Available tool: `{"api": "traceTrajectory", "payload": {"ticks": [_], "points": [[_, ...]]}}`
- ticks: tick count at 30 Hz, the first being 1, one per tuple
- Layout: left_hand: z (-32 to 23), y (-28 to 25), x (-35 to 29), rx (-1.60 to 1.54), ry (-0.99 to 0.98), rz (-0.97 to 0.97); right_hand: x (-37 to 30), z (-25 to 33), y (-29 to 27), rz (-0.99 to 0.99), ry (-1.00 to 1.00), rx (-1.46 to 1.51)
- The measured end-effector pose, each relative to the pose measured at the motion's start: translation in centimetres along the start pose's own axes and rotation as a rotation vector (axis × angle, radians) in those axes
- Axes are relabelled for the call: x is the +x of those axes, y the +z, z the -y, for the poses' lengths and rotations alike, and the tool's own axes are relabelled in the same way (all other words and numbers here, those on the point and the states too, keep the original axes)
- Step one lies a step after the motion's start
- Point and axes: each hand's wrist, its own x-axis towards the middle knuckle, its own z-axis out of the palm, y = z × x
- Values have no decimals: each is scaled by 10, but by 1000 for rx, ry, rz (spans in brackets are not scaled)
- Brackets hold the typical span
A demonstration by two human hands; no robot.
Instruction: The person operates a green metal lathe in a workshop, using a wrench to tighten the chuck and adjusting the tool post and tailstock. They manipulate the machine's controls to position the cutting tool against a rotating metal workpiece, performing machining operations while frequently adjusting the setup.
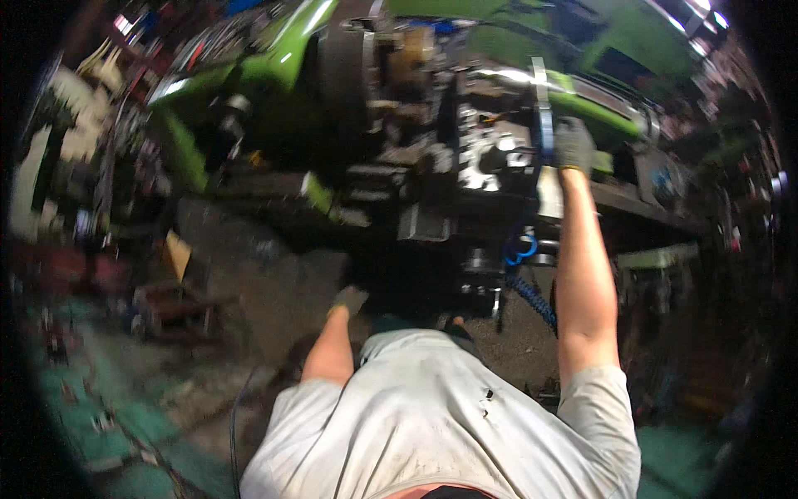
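Observation:
My right hand [573,148], in a grey work glove, is stretched far forward over the right part of a green lathe [287,71]. It appears closed around a blue and silver air blow gun [544,125], whose thin end points away from me; blur softens the fingers. Below it hang a blue hose loop [522,249] and a dark blue coiled hose [532,301]. My left hand [350,299], also gloved, hangs low beside my body, away from the machine. Its fingers are too smeared to read. Left of the right hand lies the metal-strewn carriage [490,158].
The large round chuck [345,75] stands at the lathe's left. A metal block [424,224] juts toward me below the carriage. A tan pointed piece [177,254] and a reddish-brown stand [174,312] are to the left. A dark cable [233,424] trails over the green-stained floor [150,416].

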Motion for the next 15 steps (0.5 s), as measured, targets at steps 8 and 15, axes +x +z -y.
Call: {"api": "traceTrajectory", "payload": {"ticks": [8,15], "points": [[-46,-34,-4,30,-65,112,16,-12,10,174,17,-57],[-62,-25,14,67,-17,139,28,-21,7,267,-24,-45]]}}
